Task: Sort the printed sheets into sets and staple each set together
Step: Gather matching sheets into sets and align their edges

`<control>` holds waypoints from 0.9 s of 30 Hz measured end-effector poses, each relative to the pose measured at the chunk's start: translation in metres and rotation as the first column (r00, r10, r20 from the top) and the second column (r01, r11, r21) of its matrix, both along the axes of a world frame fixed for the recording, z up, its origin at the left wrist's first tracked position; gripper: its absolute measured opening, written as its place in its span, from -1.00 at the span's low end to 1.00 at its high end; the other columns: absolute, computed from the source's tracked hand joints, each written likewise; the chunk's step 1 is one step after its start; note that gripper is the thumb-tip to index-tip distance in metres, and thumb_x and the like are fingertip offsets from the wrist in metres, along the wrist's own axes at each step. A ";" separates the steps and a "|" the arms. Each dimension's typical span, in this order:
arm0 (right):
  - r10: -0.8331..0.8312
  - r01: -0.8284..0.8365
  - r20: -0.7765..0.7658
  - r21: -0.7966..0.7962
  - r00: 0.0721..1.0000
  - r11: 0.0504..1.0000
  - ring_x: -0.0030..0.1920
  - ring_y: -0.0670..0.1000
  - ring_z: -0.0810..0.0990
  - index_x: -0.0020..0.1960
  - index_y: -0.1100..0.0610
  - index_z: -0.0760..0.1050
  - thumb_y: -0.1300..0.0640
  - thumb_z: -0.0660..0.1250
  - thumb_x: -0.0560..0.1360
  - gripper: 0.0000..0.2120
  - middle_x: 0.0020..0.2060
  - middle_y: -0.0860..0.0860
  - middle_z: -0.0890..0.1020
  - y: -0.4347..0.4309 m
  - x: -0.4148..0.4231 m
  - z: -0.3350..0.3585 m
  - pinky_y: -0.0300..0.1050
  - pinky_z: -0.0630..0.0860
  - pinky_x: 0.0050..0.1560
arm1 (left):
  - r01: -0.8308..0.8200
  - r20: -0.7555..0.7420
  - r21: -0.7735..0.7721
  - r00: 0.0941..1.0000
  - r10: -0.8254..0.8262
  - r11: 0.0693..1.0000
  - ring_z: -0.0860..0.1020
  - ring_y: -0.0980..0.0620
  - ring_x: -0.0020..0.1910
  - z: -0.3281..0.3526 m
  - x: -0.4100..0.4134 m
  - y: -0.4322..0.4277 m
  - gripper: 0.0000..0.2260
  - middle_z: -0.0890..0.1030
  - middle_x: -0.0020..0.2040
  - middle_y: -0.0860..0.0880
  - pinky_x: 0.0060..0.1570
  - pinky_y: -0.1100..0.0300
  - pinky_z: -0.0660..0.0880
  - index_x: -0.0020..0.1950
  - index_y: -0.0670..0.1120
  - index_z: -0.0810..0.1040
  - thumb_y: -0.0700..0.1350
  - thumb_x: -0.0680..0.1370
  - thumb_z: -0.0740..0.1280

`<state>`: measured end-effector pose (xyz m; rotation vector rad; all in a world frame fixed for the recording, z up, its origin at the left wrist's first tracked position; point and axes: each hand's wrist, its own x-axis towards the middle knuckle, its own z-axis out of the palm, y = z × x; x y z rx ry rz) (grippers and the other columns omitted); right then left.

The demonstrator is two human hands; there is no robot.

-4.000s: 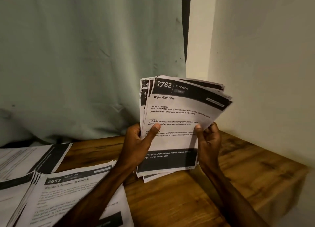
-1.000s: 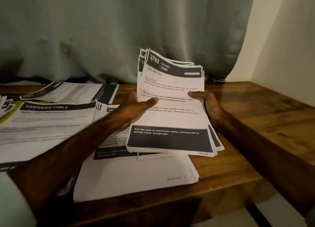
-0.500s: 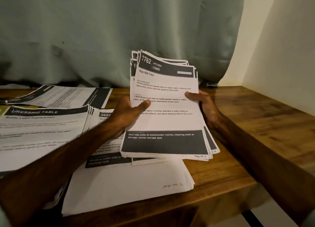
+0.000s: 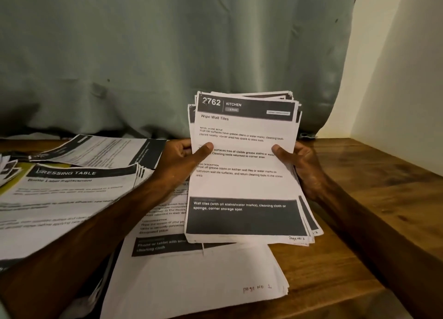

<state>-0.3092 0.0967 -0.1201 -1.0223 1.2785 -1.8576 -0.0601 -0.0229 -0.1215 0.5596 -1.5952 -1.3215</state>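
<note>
1. The left hand point(image 4: 183, 161) and the right hand point(image 4: 304, 167) each gripped one side of the stack point(image 4: 242, 187), with the thumbs on the top sheet and the other fingers behind it.
2. The stack stood tilted over a pile point(image 4: 203, 282) that lay on the worktop point(image 4: 359, 199). It was not possible to tell whether its lower edge touched that pile.
3. The sheets in the stack were not aligned: edges stuck out at the top and at the lower right. If it were stapled like this, a sheet could miss the staple or be fixed crooked.
4. The thumbs pressed only the middle of the sheets. With a looser grip, the back sheets could slide down and mix with the pile below, which seemed to be another set.
5. More sheets point(image 4: 72, 194) lay spread at the left, close to the left arm. A sweep of that arm could disorder them.
6. No stapler was in view.
</note>
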 end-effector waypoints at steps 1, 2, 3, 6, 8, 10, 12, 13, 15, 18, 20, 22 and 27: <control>-0.006 0.006 -0.006 0.002 1.000 1.000 0.06 0.25 0.73 0.33 0.23 0.54 0.27 0.38 0.58 -0.68 0.15 0.16 0.71 0.001 0.000 0.001 0.07 0.71 -0.11 | -0.004 0.002 -0.004 1.000 0.004 1.000 0.74 0.04 -0.07 0.001 0.000 0.001 -0.83 0.76 -0.03 0.03 -0.20 0.26 0.64 0.16 -0.13 0.67 -0.18 0.58 0.45; -0.011 0.011 -0.008 0.004 1.000 1.000 0.04 0.23 0.73 0.30 0.22 0.56 0.27 0.38 0.57 -0.70 0.13 0.15 0.72 0.002 0.001 0.001 0.05 0.71 -0.13 | -0.003 0.005 -0.009 1.000 0.003 1.000 0.74 0.05 -0.09 0.000 0.000 0.002 -0.86 0.76 -0.06 0.04 -0.21 0.27 0.63 0.14 -0.12 0.67 -0.19 0.59 0.43; -0.012 0.012 -0.005 0.002 1.000 1.000 0.03 0.23 0.74 0.28 0.21 0.57 0.26 0.39 0.57 -0.71 0.12 0.16 0.72 0.002 0.001 0.002 0.06 0.71 -0.13 | -0.002 0.009 -0.013 1.000 0.003 1.000 0.74 0.05 -0.11 0.000 0.000 0.002 -0.89 0.76 -0.08 0.04 -0.23 0.28 0.63 0.11 -0.10 0.67 -0.20 0.60 0.42; 0.004 -0.004 0.030 0.004 1.000 1.000 0.10 0.30 0.70 0.29 0.21 0.57 0.24 0.40 0.56 -0.69 0.15 0.20 0.70 0.003 0.001 0.003 0.24 0.66 0.04 | -0.007 0.022 -0.024 1.000 0.007 1.000 0.74 0.07 -0.16 0.001 0.000 0.003 -0.91 0.75 -0.12 0.07 -0.28 0.30 0.61 0.06 -0.06 0.66 -0.20 0.62 0.39; 0.022 -0.023 0.049 0.014 0.999 1.000 0.13 0.33 0.68 0.32 0.21 0.56 0.22 0.40 0.57 -0.68 0.17 0.21 0.69 0.003 0.001 0.004 0.33 0.61 0.11 | 0.002 0.033 -0.024 0.999 -0.001 1.000 0.74 0.07 -0.16 0.002 0.001 0.003 -0.91 0.75 -0.15 0.11 -0.28 0.31 0.61 0.08 -0.05 0.65 -0.19 0.63 0.37; 0.039 -0.041 0.061 0.020 0.997 0.999 0.16 0.34 0.67 0.33 0.22 0.55 0.20 0.39 0.58 -0.67 0.19 0.22 0.68 0.004 0.002 0.004 0.38 0.57 0.17 | 0.005 0.046 -0.034 0.999 -0.003 0.999 0.74 0.06 -0.14 0.002 0.001 0.002 -0.90 0.75 -0.12 0.10 -0.27 0.30 0.62 0.10 -0.06 0.65 -0.17 0.64 0.35; 0.044 -0.045 0.066 0.016 0.997 0.999 0.17 0.35 0.66 0.32 0.22 0.55 0.19 0.38 0.59 -0.68 0.19 0.22 0.68 0.005 0.002 0.005 0.36 0.59 0.15 | 0.003 0.065 -0.036 0.998 0.000 0.999 0.74 0.05 -0.15 0.001 0.001 0.001 -0.89 0.76 -0.11 0.07 -0.28 0.28 0.62 0.13 -0.09 0.64 -0.16 0.65 0.34; 0.049 -0.050 0.066 0.013 0.997 0.999 0.16 0.34 0.67 0.32 0.21 0.56 0.18 0.37 0.60 -0.69 0.18 0.21 0.68 0.006 0.002 0.006 0.31 0.62 0.10 | 0.006 0.073 -0.033 0.997 -0.003 0.999 0.74 0.05 -0.16 0.002 0.001 0.001 -0.89 0.75 -0.12 0.08 -0.29 0.29 0.62 0.13 -0.08 0.63 -0.16 0.65 0.32; 0.057 -0.058 0.071 0.006 0.996 0.998 0.12 0.32 0.69 0.30 0.19 0.56 0.17 0.36 0.60 -0.72 0.16 0.19 0.70 0.007 0.001 0.008 0.21 0.69 -0.02 | 0.026 0.082 -0.024 0.996 -0.024 0.999 0.74 0.05 -0.15 0.001 0.001 0.001 -0.89 0.76 -0.12 0.08 -0.28 0.29 0.62 0.13 -0.06 0.61 -0.16 0.67 0.29; 0.044 -0.044 0.078 -0.006 0.996 0.999 0.10 0.31 0.70 0.29 0.19 0.57 0.16 0.36 0.59 -0.71 0.16 0.20 0.70 0.006 -0.002 0.008 0.22 0.69 -0.02 | 0.050 0.089 -0.011 0.995 -0.049 0.999 0.74 0.02 -0.11 0.000 0.002 -0.001 -0.87 0.76 -0.06 0.05 -0.24 0.26 0.64 0.17 -0.07 0.60 -0.16 0.68 0.27; 0.016 -0.015 0.084 -0.005 0.996 1.000 0.13 0.34 0.68 0.28 0.20 0.57 0.17 0.37 0.59 -0.71 0.16 0.22 0.69 0.004 -0.002 0.008 0.27 0.65 0.03 | 0.059 0.084 -0.007 0.995 -0.058 0.998 0.74 0.02 -0.11 0.001 0.002 -0.002 -0.88 0.76 -0.05 0.05 -0.23 0.24 0.65 0.14 -0.03 0.59 -0.16 0.67 0.28; -0.022 0.024 0.095 -0.015 0.995 1.000 0.13 0.35 0.67 0.25 0.21 0.58 0.18 0.37 0.58 -0.74 0.14 0.23 0.70 0.002 -0.002 0.008 0.31 0.63 0.07 | 0.056 0.052 -0.009 0.997 -0.055 0.998 0.74 0.02 -0.09 0.003 0.002 -0.002 -0.89 0.76 -0.04 0.06 -0.22 0.24 0.65 0.13 -0.03 0.61 -0.17 0.64 0.33; -0.059 0.061 0.109 -0.017 0.992 0.998 0.11 0.33 0.69 0.28 0.19 0.58 0.16 0.38 0.58 -0.71 0.15 0.21 0.70 0.002 -0.005 0.009 0.41 0.58 0.15 | -0.067 -0.027 -0.013 0.997 0.066 0.998 0.75 0.01 -0.12 0.009 0.006 -0.004 -0.83 0.76 -0.07 -0.01 -0.25 0.26 0.64 0.11 -0.14 0.66 -0.20 0.53 0.48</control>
